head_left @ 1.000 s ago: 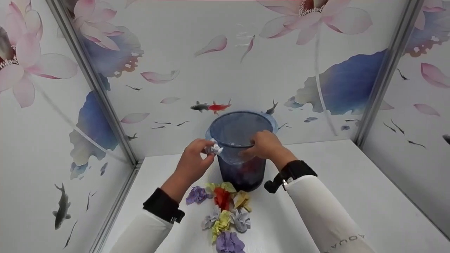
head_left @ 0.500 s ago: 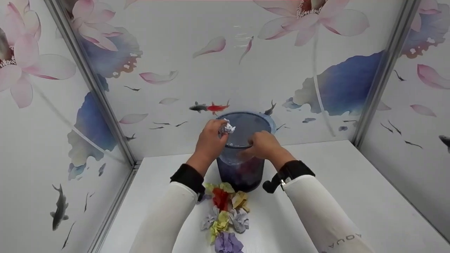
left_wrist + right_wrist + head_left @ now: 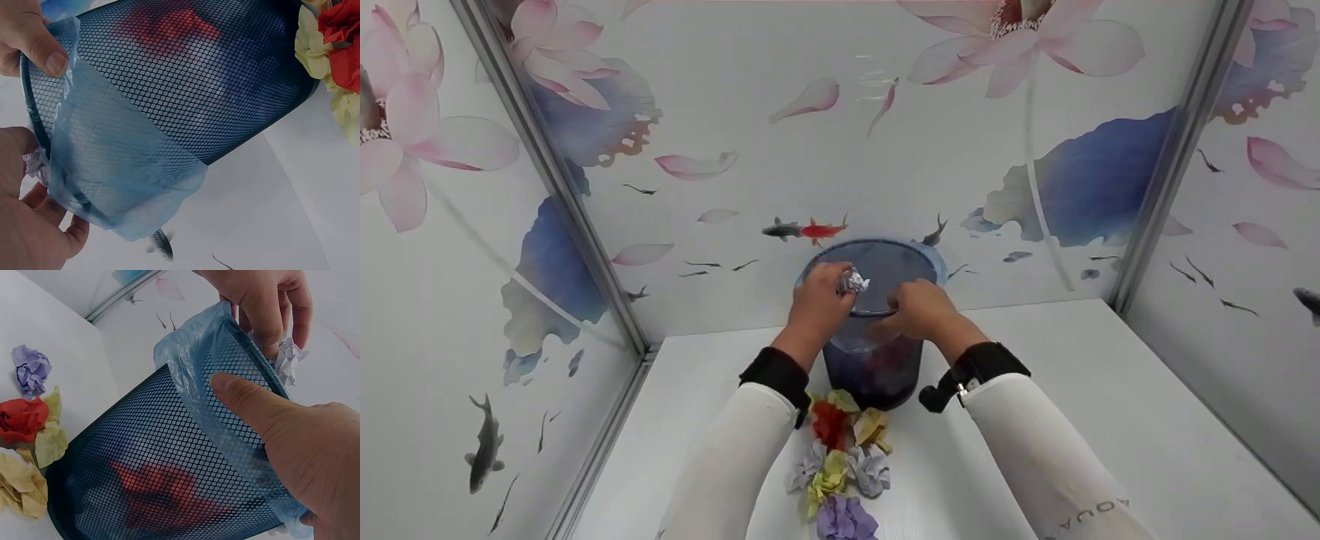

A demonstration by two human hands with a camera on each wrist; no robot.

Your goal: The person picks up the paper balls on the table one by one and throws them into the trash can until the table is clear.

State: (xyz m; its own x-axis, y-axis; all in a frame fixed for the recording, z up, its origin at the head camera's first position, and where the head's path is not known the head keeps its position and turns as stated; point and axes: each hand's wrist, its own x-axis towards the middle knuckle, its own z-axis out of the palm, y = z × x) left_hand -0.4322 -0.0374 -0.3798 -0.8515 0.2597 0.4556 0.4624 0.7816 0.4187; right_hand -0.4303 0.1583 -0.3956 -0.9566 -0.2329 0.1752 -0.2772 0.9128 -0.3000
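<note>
A dark mesh wastebasket (image 3: 877,379) stands upright on the table, lined with a thin blue plastic bag (image 3: 121,163) folded down over its rim. My left hand (image 3: 817,306) pinches a crumpled white paper ball (image 3: 855,282) over the basket's mouth, near the left of the rim. With the thumb outside on the bag and the other fingers mostly hidden inside, my right hand (image 3: 924,309) grips the near right rim. Red crumpled paper (image 3: 160,489) shows through the mesh low in the basket.
Several crumpled papers lie in front of the basket: red (image 3: 829,424), orange-yellow (image 3: 871,429), grey (image 3: 871,471), yellow (image 3: 828,478) and purple (image 3: 847,517). Another purple paper ball (image 3: 31,370) shows in the right wrist view. White patterned panels (image 3: 720,112) close in the table's back and sides.
My left hand has carried the white paper ball up and rightward from beside the basket's near left rim to over its mouth. The right hand keeps its grip on the rim.
</note>
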